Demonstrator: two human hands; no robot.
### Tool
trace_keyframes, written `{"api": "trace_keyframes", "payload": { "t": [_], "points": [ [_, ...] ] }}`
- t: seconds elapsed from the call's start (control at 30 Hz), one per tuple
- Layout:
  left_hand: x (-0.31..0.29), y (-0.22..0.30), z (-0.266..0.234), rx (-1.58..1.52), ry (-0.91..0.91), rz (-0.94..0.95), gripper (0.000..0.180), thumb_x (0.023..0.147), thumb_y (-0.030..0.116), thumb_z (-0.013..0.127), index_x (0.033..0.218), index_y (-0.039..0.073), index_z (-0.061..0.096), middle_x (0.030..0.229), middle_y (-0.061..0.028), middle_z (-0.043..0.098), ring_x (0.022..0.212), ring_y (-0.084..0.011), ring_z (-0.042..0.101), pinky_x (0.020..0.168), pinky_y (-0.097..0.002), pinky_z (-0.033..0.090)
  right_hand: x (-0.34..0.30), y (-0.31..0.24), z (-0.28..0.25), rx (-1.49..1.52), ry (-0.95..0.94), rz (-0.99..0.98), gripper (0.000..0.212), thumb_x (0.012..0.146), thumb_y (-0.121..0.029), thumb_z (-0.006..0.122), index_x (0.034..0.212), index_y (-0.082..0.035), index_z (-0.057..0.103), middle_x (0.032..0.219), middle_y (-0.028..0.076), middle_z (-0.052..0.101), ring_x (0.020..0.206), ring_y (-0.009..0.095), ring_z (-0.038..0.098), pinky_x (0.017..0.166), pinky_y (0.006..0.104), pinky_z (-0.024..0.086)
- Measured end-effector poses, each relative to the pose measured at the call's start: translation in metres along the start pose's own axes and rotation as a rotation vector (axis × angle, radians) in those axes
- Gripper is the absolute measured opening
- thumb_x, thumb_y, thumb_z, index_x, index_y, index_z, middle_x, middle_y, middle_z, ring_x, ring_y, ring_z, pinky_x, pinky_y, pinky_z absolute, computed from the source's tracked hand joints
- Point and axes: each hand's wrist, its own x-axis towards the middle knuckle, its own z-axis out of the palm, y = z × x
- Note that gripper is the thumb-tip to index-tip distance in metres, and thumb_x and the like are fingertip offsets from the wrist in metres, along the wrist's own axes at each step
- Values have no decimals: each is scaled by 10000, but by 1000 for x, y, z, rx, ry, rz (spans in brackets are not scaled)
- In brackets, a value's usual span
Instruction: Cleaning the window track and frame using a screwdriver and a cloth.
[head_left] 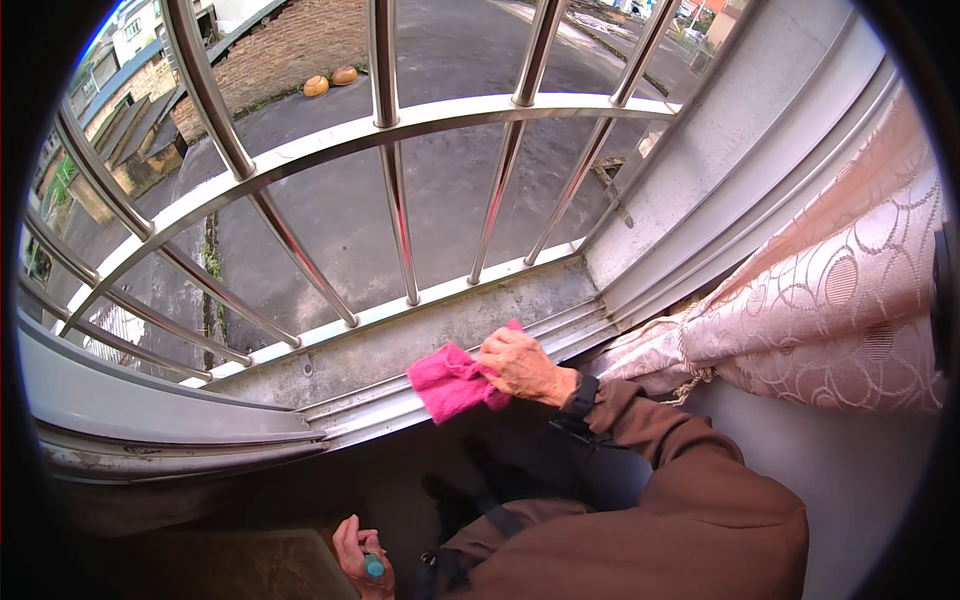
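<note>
My right hand (528, 367) is closed on a bright pink cloth (447, 384), which lies across the metal window track (380, 419) at the sill. Part of the cloth hangs over the track's inner edge, and a corner pokes up behind my fingers. Low in the view, my left hand (357, 556) is curled round something with a rounded teal end (374, 566). The rest of that thing is hidden by the hand and the dark surroundings.
Steel window bars (385, 60) with a curved crossbar (330, 145) rise beyond the concrete ledge (370, 358). On the right hangs a pink patterned curtain (820, 290), tied with a cord (692, 383). A sliding window frame (160, 400) stands at left.
</note>
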Motion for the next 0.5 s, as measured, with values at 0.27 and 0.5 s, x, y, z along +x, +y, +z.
{"api": "trace_keyframes", "payload": {
  "t": [0.27,0.5],
  "points": [
    [8,12,8,-16,-8,6,346,1023,177,595,1296,-35,584,1231,-186,572,783,-197,667,581,-275,555,-57,72,-70,-350,339,504,133,888,-172,696,911,-43,669,933,119,622,929,325,604,832,428,511],
    [26,26,4,64,-56,134,318,961,83,662,1264,-2,617,1203,-167,608,791,-208,702,620,-292,587,-43,19,-90,-582,437,496,607,839,-247,787,1351,-14,557,1268,203,506,1192,385,517,1027,467,450]
  ]
}}
